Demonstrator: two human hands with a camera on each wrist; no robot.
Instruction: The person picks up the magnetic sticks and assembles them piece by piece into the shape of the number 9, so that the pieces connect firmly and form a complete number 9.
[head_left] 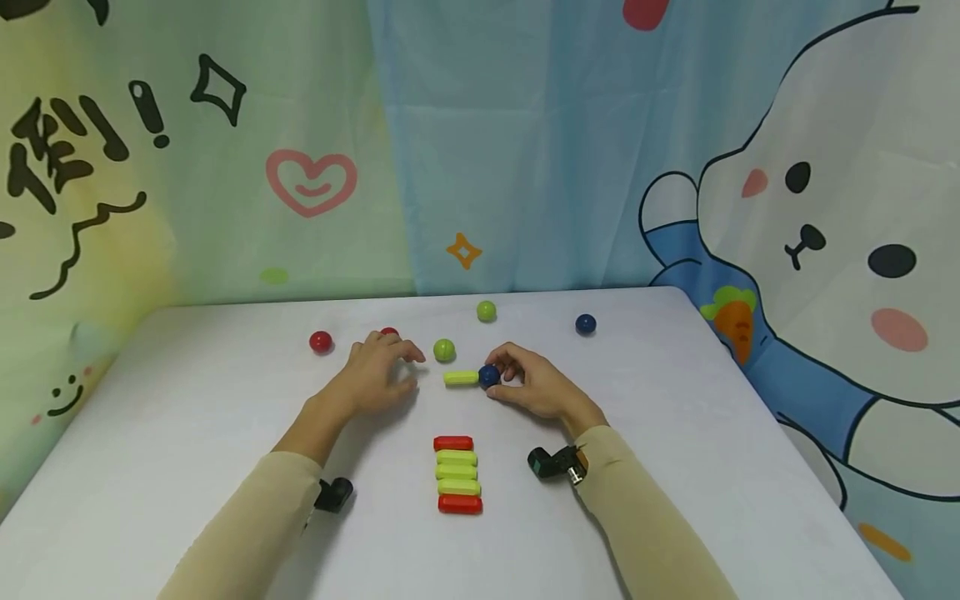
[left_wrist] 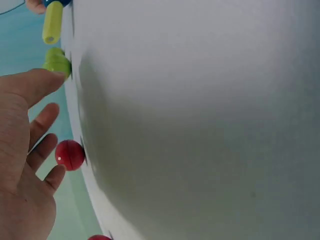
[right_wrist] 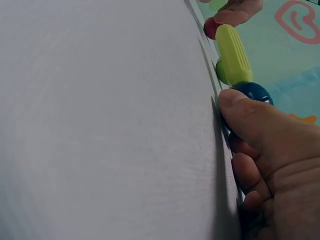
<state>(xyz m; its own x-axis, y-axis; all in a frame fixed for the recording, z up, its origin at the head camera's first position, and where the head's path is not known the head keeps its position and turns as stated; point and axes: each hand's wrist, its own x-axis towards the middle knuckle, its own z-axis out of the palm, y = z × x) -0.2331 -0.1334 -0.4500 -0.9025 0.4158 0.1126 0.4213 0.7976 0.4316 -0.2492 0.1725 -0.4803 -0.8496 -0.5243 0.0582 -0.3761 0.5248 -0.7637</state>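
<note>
My right hand (head_left: pixel 542 384) pinches a dark blue ball (head_left: pixel 489 376) between thumb and fingers. From the ball's left side a yellow-green ribbed stick (head_left: pixel 461 378) points toward my left hand; in the right wrist view the stick (right_wrist: pixel 233 55) meets the ball directly. My left hand (head_left: pixel 377 372) holds nothing, its fingers relaxed and spread over the table. Just beyond those fingers is a red ball (left_wrist: pixel 69 155), mostly hidden by the hand in the head view. A green ball (head_left: pixel 444 350) lies between the hands, slightly farther back.
Nearer on the white table (head_left: pixel 225 517), a row of sticks lies side by side: red ones (head_left: pixel 460 504) at both ends, yellow-green ones (head_left: pixel 457 472) between. Toward the back are another red ball (head_left: pixel 321 342), a green ball (head_left: pixel 487 312) and a blue ball (head_left: pixel 586 324). A printed curtain (head_left: pixel 480 150) hangs behind.
</note>
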